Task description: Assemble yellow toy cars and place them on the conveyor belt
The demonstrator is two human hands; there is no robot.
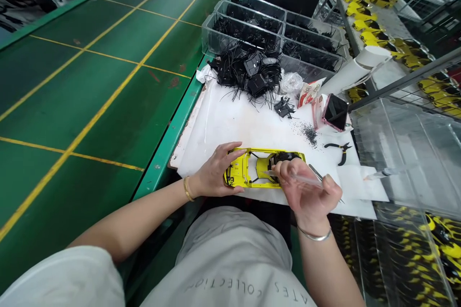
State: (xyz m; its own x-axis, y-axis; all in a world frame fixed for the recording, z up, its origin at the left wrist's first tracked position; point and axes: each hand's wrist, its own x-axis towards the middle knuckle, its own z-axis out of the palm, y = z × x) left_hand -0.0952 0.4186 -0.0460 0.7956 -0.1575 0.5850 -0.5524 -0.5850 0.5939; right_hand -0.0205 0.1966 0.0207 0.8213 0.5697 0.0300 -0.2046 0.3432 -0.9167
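Note:
My left hand (212, 172) grips one end of a yellow model car body (238, 171), which lies upside down or open side up on the white sheet. Black parts are fitted inside its far right end. Over that end, my right hand (310, 199) is closed around a slim clear syringe (306, 180), its tip pointing into the shell. A thin dark metal rod (315, 171) also sticks out of the right hand; its kind I cannot make out. Small black bits (309, 135) and black-handled nippers (340, 150) lie beyond the right hand.
A heap of black wired parts (252, 72) sits before a divided clear bin (245, 41). A phone (335, 112) leans near a paper roll (360, 69). Left runs a green conveyor (108, 105). Another syringe (387, 172) and racks of yellow shells (367, 26) stand right.

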